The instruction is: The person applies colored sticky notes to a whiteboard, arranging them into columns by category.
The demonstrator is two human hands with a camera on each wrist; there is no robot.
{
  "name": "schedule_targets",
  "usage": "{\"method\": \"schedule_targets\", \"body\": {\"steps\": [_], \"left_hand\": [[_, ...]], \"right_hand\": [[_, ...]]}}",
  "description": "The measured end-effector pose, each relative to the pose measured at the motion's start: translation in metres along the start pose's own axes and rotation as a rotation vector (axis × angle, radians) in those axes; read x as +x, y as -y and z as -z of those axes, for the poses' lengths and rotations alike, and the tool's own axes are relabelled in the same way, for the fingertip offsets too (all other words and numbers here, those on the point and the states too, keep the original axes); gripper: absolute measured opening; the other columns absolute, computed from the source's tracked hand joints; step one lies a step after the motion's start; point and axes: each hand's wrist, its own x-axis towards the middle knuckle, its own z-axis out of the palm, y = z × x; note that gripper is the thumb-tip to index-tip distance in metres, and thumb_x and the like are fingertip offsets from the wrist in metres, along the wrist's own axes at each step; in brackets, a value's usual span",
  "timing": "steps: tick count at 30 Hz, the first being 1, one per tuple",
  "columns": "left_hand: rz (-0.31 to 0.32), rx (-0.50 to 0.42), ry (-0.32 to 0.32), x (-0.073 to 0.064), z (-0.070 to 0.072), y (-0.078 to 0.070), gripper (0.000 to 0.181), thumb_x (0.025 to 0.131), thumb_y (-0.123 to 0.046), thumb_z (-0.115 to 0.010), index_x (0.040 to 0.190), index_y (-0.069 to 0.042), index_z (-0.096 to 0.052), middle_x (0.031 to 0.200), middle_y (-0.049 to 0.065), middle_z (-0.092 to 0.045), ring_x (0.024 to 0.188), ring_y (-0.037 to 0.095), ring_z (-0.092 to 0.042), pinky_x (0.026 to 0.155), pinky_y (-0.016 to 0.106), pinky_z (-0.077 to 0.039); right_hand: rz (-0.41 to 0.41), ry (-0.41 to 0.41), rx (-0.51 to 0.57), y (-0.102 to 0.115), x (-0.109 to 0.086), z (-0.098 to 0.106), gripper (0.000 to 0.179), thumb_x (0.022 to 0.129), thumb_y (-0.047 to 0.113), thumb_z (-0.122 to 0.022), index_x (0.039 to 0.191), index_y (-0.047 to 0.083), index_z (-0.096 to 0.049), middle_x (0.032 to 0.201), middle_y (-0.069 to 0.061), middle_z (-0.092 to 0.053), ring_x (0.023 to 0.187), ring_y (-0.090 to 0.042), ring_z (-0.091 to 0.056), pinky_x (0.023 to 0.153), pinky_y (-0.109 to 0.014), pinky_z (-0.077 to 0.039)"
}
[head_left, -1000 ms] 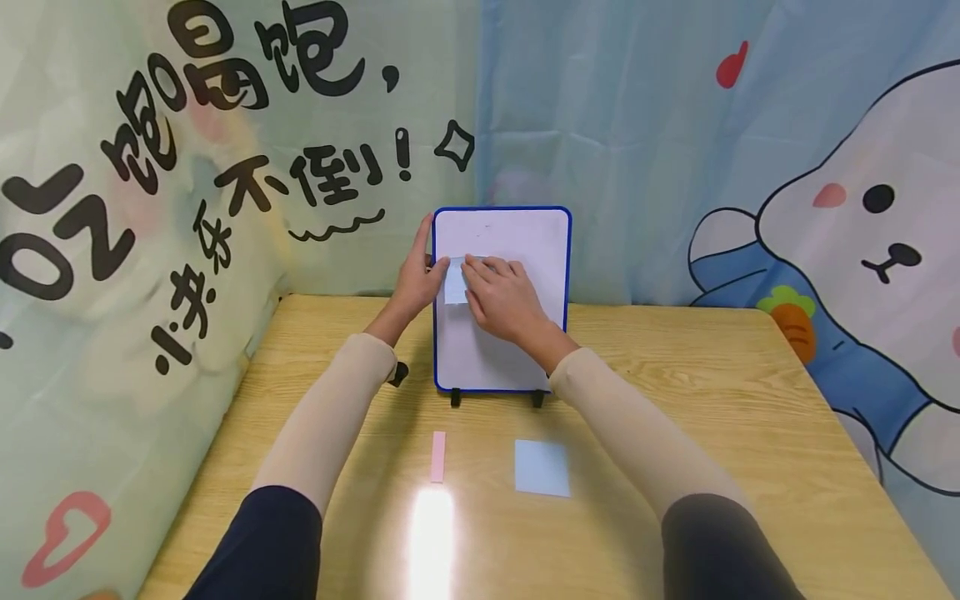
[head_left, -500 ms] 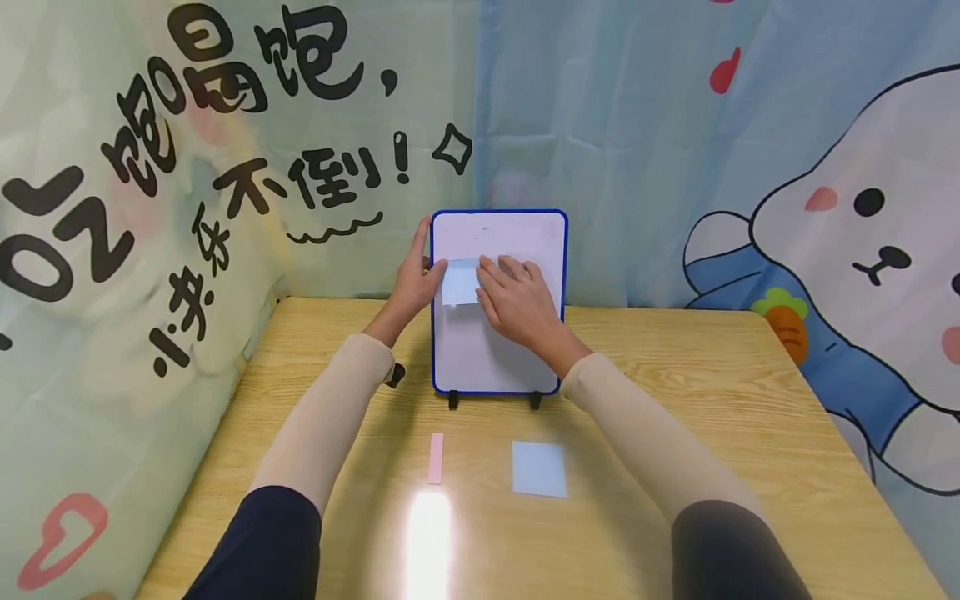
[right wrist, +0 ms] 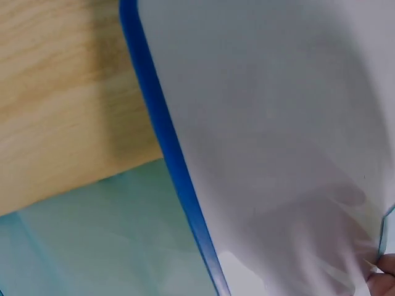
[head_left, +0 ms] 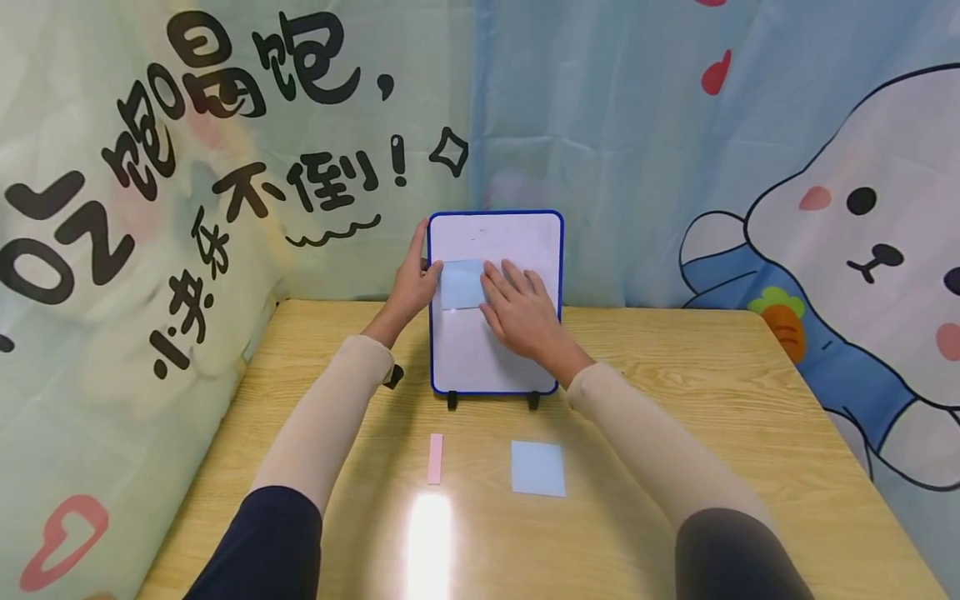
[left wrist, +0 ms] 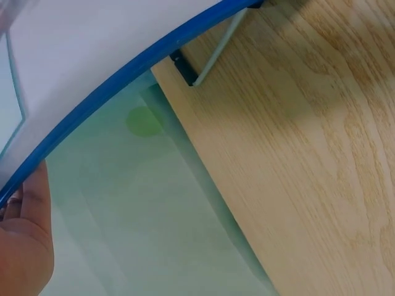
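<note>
A small whiteboard (head_left: pixel 487 367) with a blue frame stands upright on the table. On its left half is a square light-blue paper (head_left: pixel 461 285), like a sticky note. My left hand (head_left: pixel 411 285) grips the board's left edge, thumb in front by the paper and fingers behind; the left wrist view shows this hand (left wrist: pixel 26 246) at the blue frame. My right hand (head_left: pixel 522 308) lies on the board with fingers extended, the fingertips touching or just beside the paper's right edge. Only the tips of the right fingers (right wrist: pixel 384 280) show in the right wrist view.
Black stand feet (head_left: pixel 533 401) support the board's lower edge. In front of it on the wooden table (head_left: pixel 660 400) lie a narrow pink strip (head_left: pixel 435 459) and another light-blue square paper (head_left: pixel 537 468). Printed curtains (head_left: pixel 592 150) hang behind and at the left.
My right hand has slid rightward across the blue paper, uncovering nearly all of it. The left hand keeps its grip on the board's edge. The head view has shifted slightly.
</note>
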Motion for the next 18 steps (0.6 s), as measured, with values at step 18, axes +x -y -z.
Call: {"method": "schedule_targets", "body": {"steps": [18], "left_hand": [[-0.214, 0.316, -0.051, -0.042, 0.018, 0.016, 0.067, 0.104, -0.031, -0.046, 0.160, -0.015, -0.012, 0.158, 0.017, -0.034, 0.135, 0.034, -0.047, 0.109, 0.050, -0.042]], "right_hand": [[-0.078, -0.207, 0.171, -0.021, -0.062, 0.009, 0.057, 0.100, 0.029, -0.050, 0.149, 0.000, -0.041, 0.157, -0.017, -0.037, 0.143, -0.035, -0.036, 0.110, -0.054, -0.032]]}}
